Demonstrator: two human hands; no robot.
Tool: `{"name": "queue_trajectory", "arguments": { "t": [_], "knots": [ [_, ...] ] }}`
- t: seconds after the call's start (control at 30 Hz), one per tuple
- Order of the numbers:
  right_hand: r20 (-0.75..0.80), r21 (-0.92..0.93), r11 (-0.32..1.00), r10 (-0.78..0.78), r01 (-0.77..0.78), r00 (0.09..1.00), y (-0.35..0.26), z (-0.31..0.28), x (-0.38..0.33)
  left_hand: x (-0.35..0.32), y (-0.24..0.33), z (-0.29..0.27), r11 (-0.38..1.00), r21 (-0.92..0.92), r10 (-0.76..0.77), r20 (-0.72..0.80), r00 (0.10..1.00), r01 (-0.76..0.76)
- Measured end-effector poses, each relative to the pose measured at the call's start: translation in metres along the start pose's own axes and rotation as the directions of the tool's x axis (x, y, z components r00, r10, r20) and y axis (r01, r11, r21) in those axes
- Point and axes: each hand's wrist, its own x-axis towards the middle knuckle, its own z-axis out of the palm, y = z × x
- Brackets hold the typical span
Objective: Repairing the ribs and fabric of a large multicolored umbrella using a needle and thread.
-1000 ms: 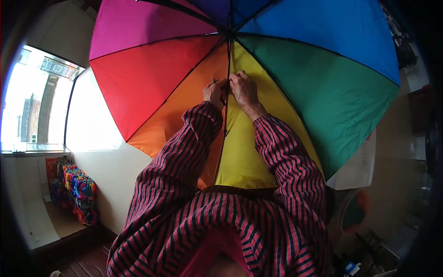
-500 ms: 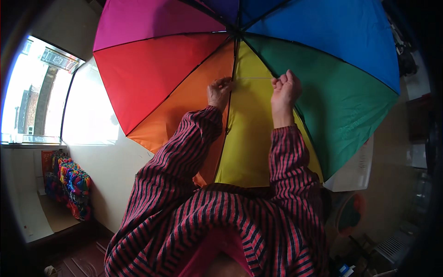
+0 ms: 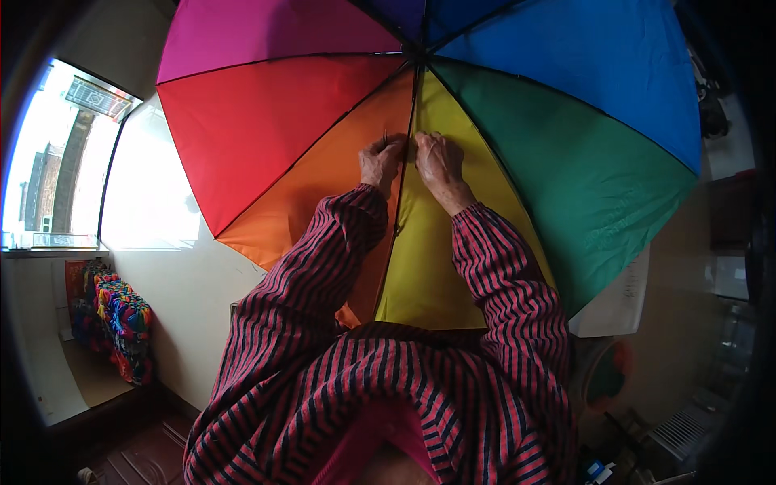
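An open rainbow-coloured umbrella (image 3: 517,202) spreads before me with its inner side and dark ribs showing. My left hand (image 3: 380,164) is closed in a pinch over the orange panel (image 3: 331,149), its fingertips against the umbrella rib (image 3: 402,190) that divides orange from yellow. A thin dark tip sticks up above those fingers, too small to name. Across the rib, over the yellow panel (image 3: 436,267), my right hand (image 3: 440,166) is also pinched, its fingertips close to the rib. The thread it drew out earlier is too fine to see now.
A bright window (image 3: 61,162) stands at the left, above a bundle of multicoloured cloth or yarn (image 3: 121,319). Below the green panel lies a white board or tray (image 3: 618,303). A round container (image 3: 608,376) and a slatted grey object (image 3: 687,428) are at the lower right.
My right hand has moved left from the green-yellow seam to the rib beside my left hand. The pale thread stretched between the hands no longer shows. My left hand stays nearly in place.
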Motion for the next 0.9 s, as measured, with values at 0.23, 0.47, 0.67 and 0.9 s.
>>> {"name": "queue_trajectory", "arguments": {
  "t": [0.23,0.47,0.67,0.9],
  "knots": [
    [0.014,0.058,0.998,-0.034,0.033,0.999,0.004,-0.001,0.006,0.006,-0.003,0.002,0.993,-0.086,-0.088,-0.019,0.996,0.086],
    [0.099,0.107,0.993,-0.06,0.05,0.993,0.012,-0.01,0.003,0.014,-0.003,-0.001,0.981,-0.142,-0.141,-0.039,0.989,0.134],
    [-0.039,0.038,0.999,0.027,-0.026,0.999,-0.001,-0.001,0.002,0.01,0.001,0.001,0.975,-0.162,-0.161,-0.061,0.985,0.15],
    [0.005,0.119,0.992,-0.044,0.044,0.999,0.009,0.002,0.002,0.012,-0.002,0.0,0.981,-0.144,-0.135,-0.04,0.99,0.128]
  ]
}}
